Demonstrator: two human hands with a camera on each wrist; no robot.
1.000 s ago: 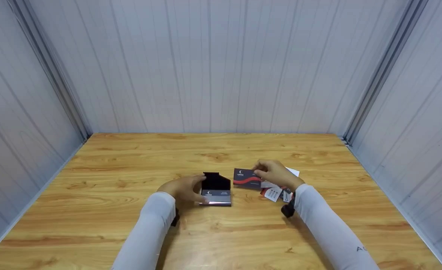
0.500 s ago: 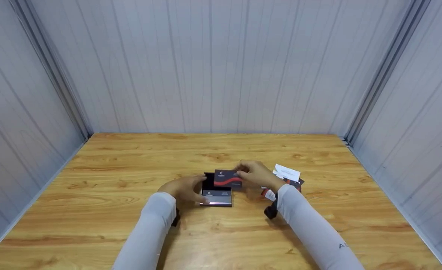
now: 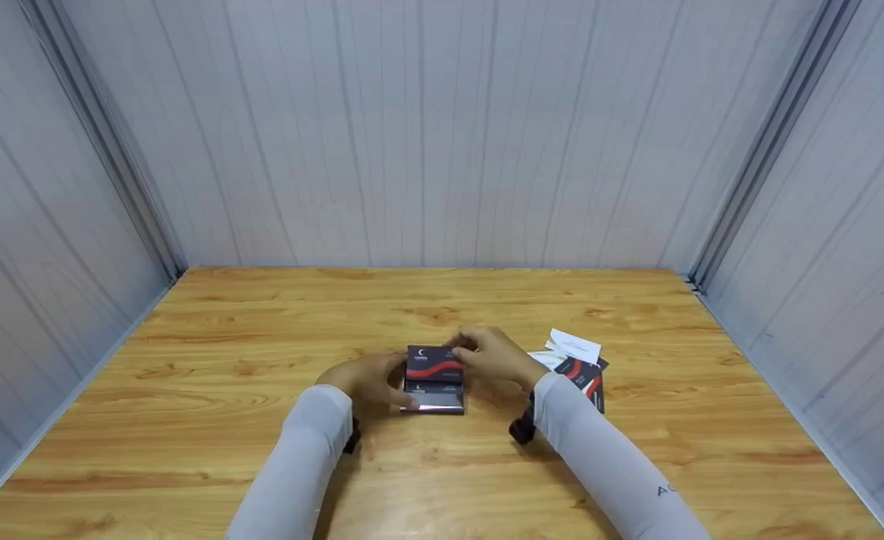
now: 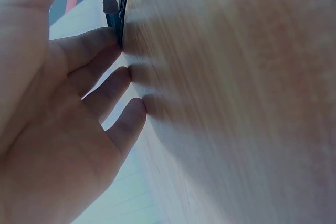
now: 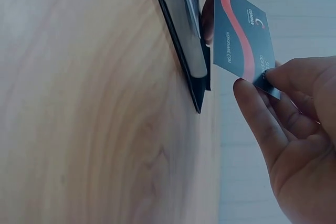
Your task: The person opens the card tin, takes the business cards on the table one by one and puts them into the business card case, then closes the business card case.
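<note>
A dark business card [image 3: 431, 363] with a red wave is pinched by its right end between the thumb and fingers of my right hand [image 3: 491, 355]. It hangs tilted just above an open metal business card case [image 3: 436, 409], apart from it in the right wrist view. Inside the case lies another dark card, partly covered from above. My left hand [image 3: 367, 378] holds the case at its left side, thumb at the front corner and fingers towards the back. In the left wrist view the fingertips [image 4: 137, 106] touch the wooden table. The raised lid is mostly hidden behind the held card.
Several loose business cards, white [image 3: 573, 346] and dark with red [image 3: 581, 372], lie overlapping to the right, beside my right forearm. The wooden table [image 3: 277, 315] ends at pale panelled walls [image 3: 427, 150] at the back and sides.
My right hand has carried the dark card left, from beside the loose cards to above the case. More of the loose cards now shows. The left hand and the case have stayed put.
</note>
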